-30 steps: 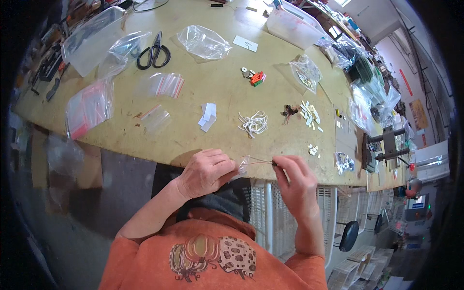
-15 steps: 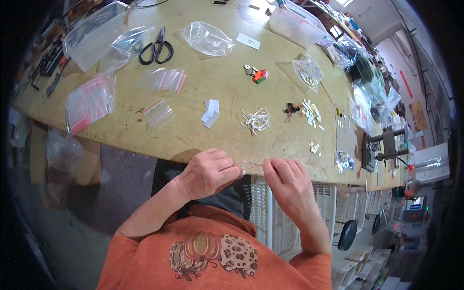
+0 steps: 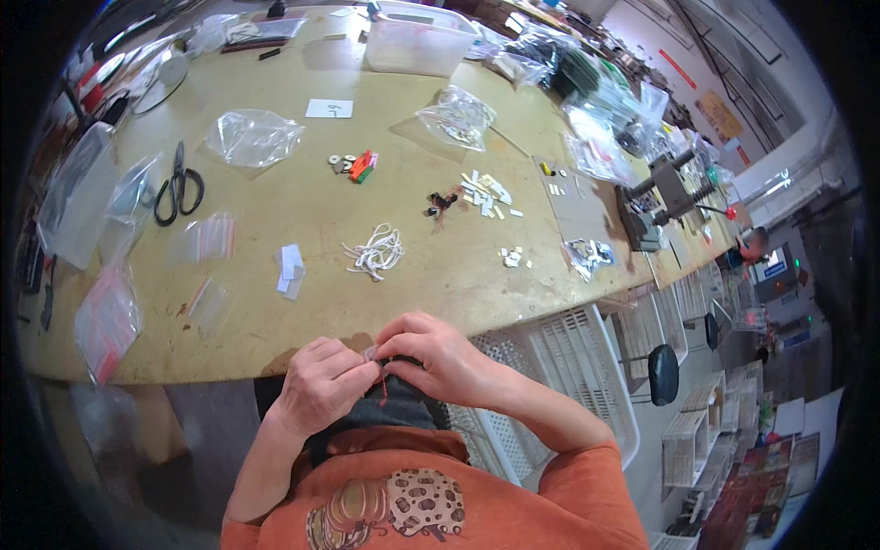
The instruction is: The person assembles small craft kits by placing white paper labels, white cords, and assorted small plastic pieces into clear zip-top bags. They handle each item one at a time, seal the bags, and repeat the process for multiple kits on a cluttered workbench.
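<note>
My left hand (image 3: 323, 385) and my right hand (image 3: 438, 356) are pressed together just below the near edge of the yellow table (image 3: 431, 275). Between their fingertips they pinch a small clear plastic bag (image 3: 371, 353), mostly hidden by the fingers. A thin red strip hangs down from where the fingers meet. On the table straight ahead lies a bundle of white cords (image 3: 376, 251), apart from both hands.
Black scissors (image 3: 177, 188), several clear bags (image 3: 253, 137), a red-topped bag (image 3: 106, 321), small white parts (image 3: 486, 192) and an orange-green piece (image 3: 360, 166) lie on the table. A clear tub (image 3: 417, 41) stands at the back. White crates (image 3: 573, 357) and a black stool (image 3: 662, 373) are at my right.
My hands were apart, stretching the small bag between them; they have come together and now meet at the fingertips. The view has shifted so the table appears farther left.
</note>
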`<state>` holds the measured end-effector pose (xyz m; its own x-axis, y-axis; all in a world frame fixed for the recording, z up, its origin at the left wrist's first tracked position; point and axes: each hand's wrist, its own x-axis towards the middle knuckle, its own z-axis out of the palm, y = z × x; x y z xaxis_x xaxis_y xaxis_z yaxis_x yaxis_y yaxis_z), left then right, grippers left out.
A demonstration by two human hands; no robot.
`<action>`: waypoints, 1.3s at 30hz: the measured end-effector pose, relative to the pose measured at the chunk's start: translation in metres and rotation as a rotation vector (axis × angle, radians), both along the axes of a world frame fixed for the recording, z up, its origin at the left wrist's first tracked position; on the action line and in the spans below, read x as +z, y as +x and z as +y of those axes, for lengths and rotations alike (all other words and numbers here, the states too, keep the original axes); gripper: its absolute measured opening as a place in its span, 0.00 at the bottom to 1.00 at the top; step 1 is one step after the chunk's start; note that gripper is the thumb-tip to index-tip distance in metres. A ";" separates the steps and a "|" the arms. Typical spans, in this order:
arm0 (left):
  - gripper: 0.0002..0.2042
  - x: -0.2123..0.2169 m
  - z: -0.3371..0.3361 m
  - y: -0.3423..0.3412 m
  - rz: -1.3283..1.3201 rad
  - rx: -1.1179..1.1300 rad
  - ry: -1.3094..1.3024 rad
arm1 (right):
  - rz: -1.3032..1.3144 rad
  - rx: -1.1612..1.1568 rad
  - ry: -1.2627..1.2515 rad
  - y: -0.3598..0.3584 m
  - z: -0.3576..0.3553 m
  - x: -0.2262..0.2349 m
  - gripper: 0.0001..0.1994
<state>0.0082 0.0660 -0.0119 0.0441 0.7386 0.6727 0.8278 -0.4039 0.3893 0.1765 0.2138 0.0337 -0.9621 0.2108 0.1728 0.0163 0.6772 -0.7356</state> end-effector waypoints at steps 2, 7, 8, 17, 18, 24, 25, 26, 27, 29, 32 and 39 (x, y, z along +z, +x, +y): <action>0.06 0.000 0.007 0.002 -0.031 -0.056 0.025 | -0.048 0.005 -0.138 0.004 0.008 -0.004 0.08; 0.05 -0.005 0.012 0.006 -0.009 -0.095 -0.020 | -0.199 -0.056 0.061 0.007 -0.002 0.001 0.10; 0.05 -0.007 0.013 0.007 -0.004 -0.096 -0.025 | -0.192 -0.021 0.128 0.010 -0.003 -0.001 0.11; 0.06 -0.009 0.013 0.003 -0.245 -0.086 -0.011 | -0.118 0.088 0.037 0.019 0.000 -0.005 0.20; 0.06 -0.008 0.013 0.005 -0.222 -0.122 0.007 | -0.122 0.119 0.132 0.018 -0.002 -0.012 0.18; 0.07 -0.006 0.008 0.009 -0.116 -0.166 -0.034 | -0.246 0.050 0.666 0.016 -0.011 0.003 0.07; 0.07 -0.007 0.009 0.009 -0.132 -0.163 -0.029 | -0.192 0.039 0.589 0.018 -0.010 0.002 0.07; 0.07 -0.006 0.011 0.008 -0.149 -0.160 -0.024 | -0.136 0.030 0.511 0.021 -0.010 0.001 0.07; 0.07 -0.005 0.011 0.007 -0.170 -0.150 -0.023 | -0.083 0.029 0.431 0.023 -0.010 0.001 0.07; 0.07 -0.004 0.014 0.005 -0.172 -0.157 -0.007 | -0.085 -0.001 0.366 0.024 -0.010 0.002 0.09; 0.07 0.002 0.016 0.006 -0.071 -0.187 -0.022 | -0.112 0.072 0.337 0.025 -0.005 -0.020 0.15; 0.06 -0.014 0.019 0.002 -0.237 -0.110 -0.073 | -0.009 -0.610 0.076 0.024 0.094 0.012 0.12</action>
<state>0.0101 0.0852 -0.0256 -0.0257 0.7849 0.6191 0.6628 -0.4502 0.5984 0.2005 0.3078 0.0460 -0.6737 0.7110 0.2016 0.4229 0.5946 -0.6838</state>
